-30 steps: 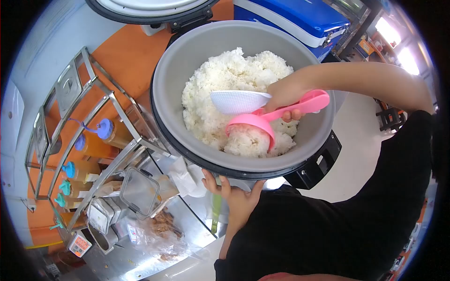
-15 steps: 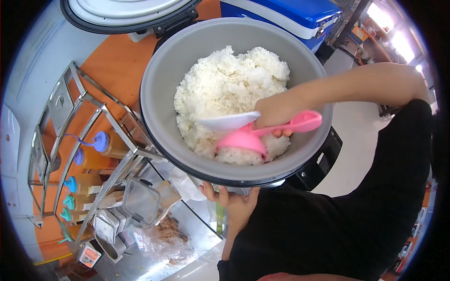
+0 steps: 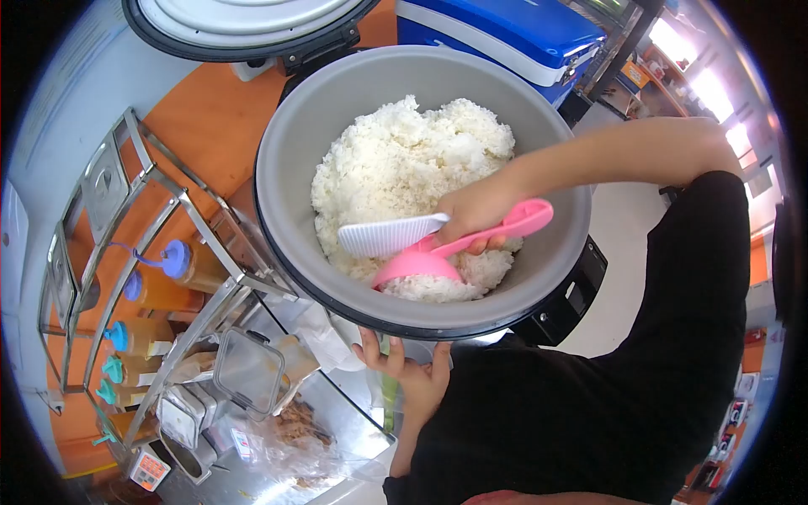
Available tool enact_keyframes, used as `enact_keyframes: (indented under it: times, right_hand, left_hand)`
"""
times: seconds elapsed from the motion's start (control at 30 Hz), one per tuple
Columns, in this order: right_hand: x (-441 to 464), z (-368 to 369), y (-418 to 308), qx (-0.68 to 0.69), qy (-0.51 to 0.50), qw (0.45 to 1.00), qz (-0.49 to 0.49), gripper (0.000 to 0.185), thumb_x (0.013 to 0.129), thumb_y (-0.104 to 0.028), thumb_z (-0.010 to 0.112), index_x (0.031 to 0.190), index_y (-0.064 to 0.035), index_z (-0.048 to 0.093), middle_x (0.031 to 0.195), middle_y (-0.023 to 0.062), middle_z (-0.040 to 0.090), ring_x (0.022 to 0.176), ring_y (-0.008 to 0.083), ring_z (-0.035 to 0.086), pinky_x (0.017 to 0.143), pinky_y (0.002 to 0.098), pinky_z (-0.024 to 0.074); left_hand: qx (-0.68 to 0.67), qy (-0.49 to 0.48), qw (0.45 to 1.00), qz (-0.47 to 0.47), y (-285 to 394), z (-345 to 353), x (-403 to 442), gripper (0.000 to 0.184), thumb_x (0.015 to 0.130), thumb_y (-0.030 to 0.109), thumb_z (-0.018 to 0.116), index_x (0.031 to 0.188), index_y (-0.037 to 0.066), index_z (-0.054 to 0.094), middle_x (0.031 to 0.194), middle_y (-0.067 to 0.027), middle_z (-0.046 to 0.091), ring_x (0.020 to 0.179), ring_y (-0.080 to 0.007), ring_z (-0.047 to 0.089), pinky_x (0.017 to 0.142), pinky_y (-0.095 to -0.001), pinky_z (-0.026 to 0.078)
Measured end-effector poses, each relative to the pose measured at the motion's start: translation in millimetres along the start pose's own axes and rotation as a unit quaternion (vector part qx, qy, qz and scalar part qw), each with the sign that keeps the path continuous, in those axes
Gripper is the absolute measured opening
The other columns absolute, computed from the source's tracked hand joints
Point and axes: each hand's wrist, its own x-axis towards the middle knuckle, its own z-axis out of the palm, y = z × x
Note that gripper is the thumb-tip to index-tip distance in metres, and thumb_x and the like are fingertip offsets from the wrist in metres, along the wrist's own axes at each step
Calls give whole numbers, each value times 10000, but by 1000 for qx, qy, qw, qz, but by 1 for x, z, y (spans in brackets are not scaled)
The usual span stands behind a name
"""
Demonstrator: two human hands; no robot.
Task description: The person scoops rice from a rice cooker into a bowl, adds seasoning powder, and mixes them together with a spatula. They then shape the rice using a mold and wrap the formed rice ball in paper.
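My right hand is inside the rice cooker pot, closed on two tools at once. One is a pink scoop with its bowl down in the cooked rice near the pot's front wall. The other, a white ribbed rice paddle, lies just above the scoop's bowl. White rice shows at the scoop's mouth. Below the cooker's front rim, my left hand has its fingers and thumb around what looks like a clear plastic container, mostly hidden by the rim.
The cooker's raised lid and a blue cooler box are behind the pot. At left, a metal rack stands by several sauce bottles. A clear lid and a plastic bag lie on the steel counter.
My right hand has moved left and slightly down with the scoop and paddle. The paddle has turned to show its ribbed face. My left hand stays below the rim.
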Motion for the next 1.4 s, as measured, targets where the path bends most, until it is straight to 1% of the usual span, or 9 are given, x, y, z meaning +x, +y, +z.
enact_keyframes:
  times: [0.13,0.33,0.43,0.6,0.87,1.1,1.2,1.3,1.4]
  right_hand:
    - [-11,11,3,-1,41,999,-29,282,878,-261,432,681,-61,453,502,-14,403,386,71,396,351,229,311]
    - [-44,-2,14,165,-26,986,-19,248,872,-233,431,705,-51,462,516,1,420,387,76,410,341,226,315]
    - [-27,5,2,68,4,995,-70,187,870,-223,441,821,-46,479,528,3,414,385,72,399,330,218,304]
    - [-1,9,9,257,-39,960,-104,162,879,-228,424,930,-82,471,533,-2,404,375,67,384,323,199,295]
    - [-34,-11,46,529,-306,767,-198,234,939,-221,259,943,-89,452,568,7,430,398,91,417,385,206,336]
    - [-90,27,51,463,-216,807,-297,247,937,-196,255,941,-61,461,565,15,436,388,103,406,373,190,304]
    - [-114,65,51,522,-231,785,-242,248,930,-236,304,981,-56,467,551,11,428,381,102,406,356,194,306]
    - [-119,109,55,555,-294,763,-150,246,924,-265,330,985,-74,474,553,12,422,381,102,395,348,200,308]
    - [-113,135,55,517,-325,790,-56,236,921,-275,336,986,-95,474,556,17,413,381,99,376,348,201,308]
  left_hand:
    - [-4,-6,1000,3,1,-1,2,838,697,260,684,1334,181,145,1357,-233,97,1269,-378,81,978,-548,-23]
    - [59,-27,998,-12,3,-6,0,891,682,302,695,1347,170,118,1362,-248,75,1277,-382,53,971,-556,-32]
    - [3,-4,1000,-2,2,2,0,913,672,316,702,1352,179,108,1365,-247,73,1279,-384,40,960,-571,-42]
    - [15,21,1000,-9,7,5,2,880,667,310,705,1334,173,147,1362,-243,77,1277,-392,29,960,-570,-41]
    - [62,21,996,-66,13,-30,1,658,697,185,654,1231,56,291,1351,-217,139,1251,-366,137,998,-489,73]
    - [141,115,973,-139,23,-49,0,485,741,108,578,1177,9,391,1333,-206,212,1237,-334,199,1002,-436,122]
    - [208,94,955,-187,18,-59,-14,433,760,131,546,1166,45,425,1302,-188,286,1220,-330,221,997,-447,110]
    - [318,-34,910,-263,21,-72,-31,425,762,135,539,1167,71,427,1253,-205,356,1158,-367,324,957,-450,230]
    - [323,-61,919,-218,13,-74,-69,357,778,144,516,1116,44,459,1153,-215,422,1048,-379,401,876,-446,307]
